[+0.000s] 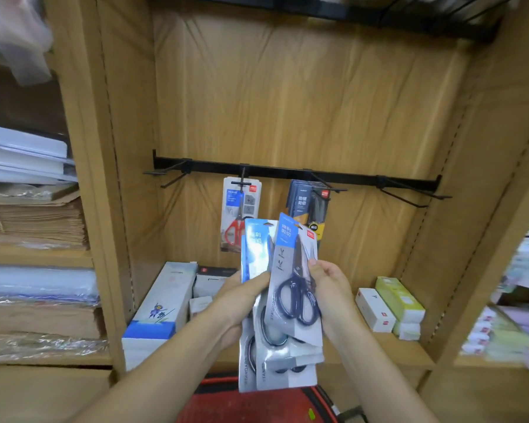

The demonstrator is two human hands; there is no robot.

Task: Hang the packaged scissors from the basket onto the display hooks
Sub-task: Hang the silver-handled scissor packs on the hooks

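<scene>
My left hand (pixel 237 303) grips a stack of several grey-and-blue scissors packs (pixel 258 340) from the left side. My right hand (pixel 330 296) pinches the front pack (pixel 290 270), black-handled scissors on a grey card, tilted right and fanned off the stack. A black hook rail (pixel 287 172) crosses the brown back panel above. A red-handled scissors pack (pixel 239 215) hangs on one hook, and dark scissors packs (pixel 309 206) hang on the hook to its right. The far-left hook (pixel 165 175) and far-right hook (pixel 409 193) are bare. The red basket (pixel 257 404) lies below my arms.
Boxes stand on the shelf below the rail: a tall white-and-blue box (pixel 162 303) at left, small white and green boxes (pixel 391 306) at right. Stacked paper and plastic sleeves (pixel 34 221) fill the left bay. More goods (pixel 516 315) sit on the right shelves.
</scene>
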